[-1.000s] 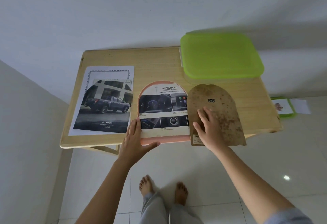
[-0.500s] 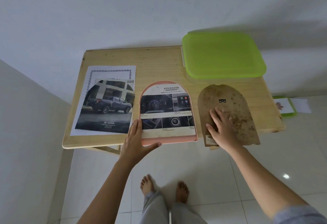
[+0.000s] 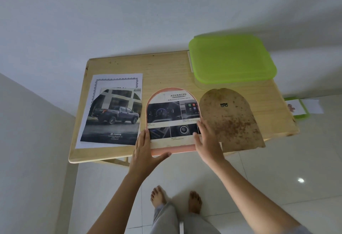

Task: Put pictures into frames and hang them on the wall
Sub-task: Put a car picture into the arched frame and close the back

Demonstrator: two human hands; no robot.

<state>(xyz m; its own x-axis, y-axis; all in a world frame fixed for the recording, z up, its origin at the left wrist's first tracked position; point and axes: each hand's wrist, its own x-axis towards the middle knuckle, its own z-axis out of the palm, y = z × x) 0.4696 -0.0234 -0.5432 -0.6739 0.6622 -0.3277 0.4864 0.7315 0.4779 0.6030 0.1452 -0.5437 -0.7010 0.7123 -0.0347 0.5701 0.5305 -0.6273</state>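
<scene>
Head view shows me the arched pink picture frame (image 3: 181, 150) flat at the pale wooden worktop's (image 3: 166, 69) near edge, its long axis running near to far and its rounded top pointing far. Left grip (image 3: 146, 152) lies spread along its left side. Right grip (image 3: 208, 143) rests flat, fingers straight, hiding its near-right corner. White wall (image 3: 129, 11) stands behind.

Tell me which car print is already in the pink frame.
The arch-cut dashboard print, lying inside the pink frame. The truck print left of it lies unframed on a bordered white sheet.
</scene>
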